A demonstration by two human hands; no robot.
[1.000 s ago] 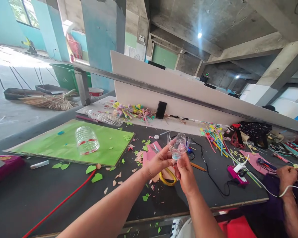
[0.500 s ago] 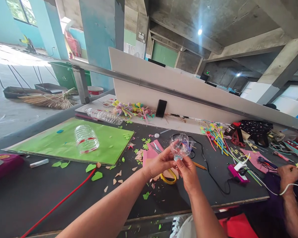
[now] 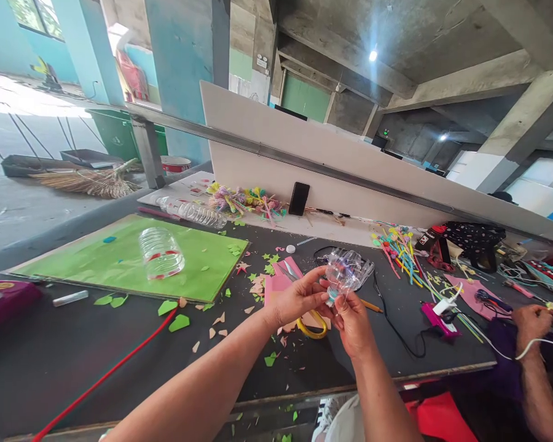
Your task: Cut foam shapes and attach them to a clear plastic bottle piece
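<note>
Both hands hold the cut-off top of a clear plastic bottle above the table, its neck end toward me and its wide cut end facing away. My left hand grips it near the neck with bent fingers, and my right hand pinches the neck from the other side. Beneath my left hand lie yellow-handled scissors on pink paper. Another cut clear bottle piece lies on its side on a green sheet to the left. A whole clear bottle rests behind it.
Green and pink paper scraps litter the dark table. A black phone leans on the white partition. Colourful stems, a pink power adapter with cables and a co-worker's hand are at the right.
The bottle top has tilted and turned to the right in my fingers, so its cut end now points up and right. My left fingers have shifted toward its neck.
</note>
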